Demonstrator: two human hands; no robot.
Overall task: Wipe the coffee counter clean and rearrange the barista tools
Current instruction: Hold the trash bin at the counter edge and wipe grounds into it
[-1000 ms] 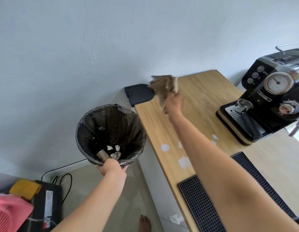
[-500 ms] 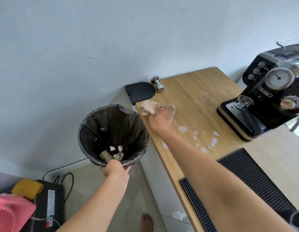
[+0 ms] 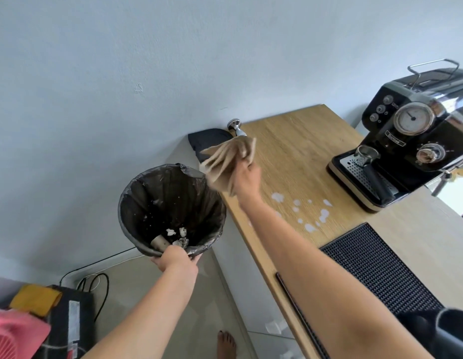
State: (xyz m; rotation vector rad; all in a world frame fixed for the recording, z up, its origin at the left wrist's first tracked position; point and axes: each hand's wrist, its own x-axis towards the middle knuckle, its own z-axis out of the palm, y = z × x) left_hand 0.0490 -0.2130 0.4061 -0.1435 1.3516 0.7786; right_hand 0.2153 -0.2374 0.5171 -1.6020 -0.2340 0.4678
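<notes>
Both hands are occupied: the near rim of the bin (image 3: 129, 193) is gripped by the left hand (image 3: 173, 257), and a crumpled brown cloth (image 3: 225, 161) is clenched in the right hand (image 3: 247, 177), held above the edge of the bench (image 3: 297, 151). White spill spots (image 3: 310, 216) are seen scattered on the bench, right of that hand and nearer the person, so the right hand is judged closer. The bin is held just beside the bench's left edge.

right hand (image 3: 247, 177) gripping a bunched tan cloth (image 3: 229, 161) up off the wood counter (image 3: 297, 161), left hand (image 3: 174, 257) holding the lined trash bin (image 3: 171, 203) just left of it, white spills (image 3: 300, 211) right of that hand, espresso machine (image 3: 417, 146) further right
</notes>
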